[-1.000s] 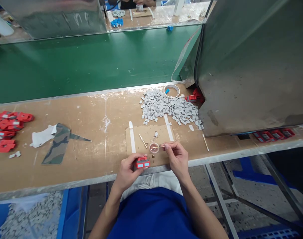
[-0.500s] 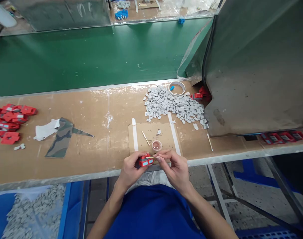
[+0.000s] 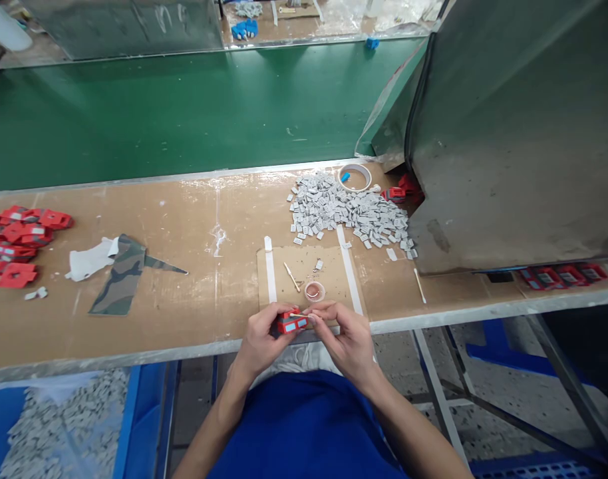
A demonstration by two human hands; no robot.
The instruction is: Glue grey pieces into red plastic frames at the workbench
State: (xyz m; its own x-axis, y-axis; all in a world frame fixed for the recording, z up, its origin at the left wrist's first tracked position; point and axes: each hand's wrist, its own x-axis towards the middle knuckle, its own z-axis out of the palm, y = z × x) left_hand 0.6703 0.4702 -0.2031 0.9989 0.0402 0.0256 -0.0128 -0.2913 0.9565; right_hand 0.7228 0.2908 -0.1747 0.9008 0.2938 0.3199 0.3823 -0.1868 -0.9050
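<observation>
The brown table (image 3: 254, 199) crosses the middle of the frame, and a cardboard mat (image 3: 304, 258) lies on it at lower centre. The right hand (image 3: 346, 339) has thumb and fingertips pressed together; the left hand (image 3: 264, 336) is clamped on a block (image 3: 293, 326). This block, at the mat's front edge, is red and boxy, with grey on it and two pale blue rectangles facing the person. Just above stands a cup (image 3: 314, 301). The right fingertips pinch a swab (image 3: 303, 316), its tip over the block; contact I cannot tell.
</observation>
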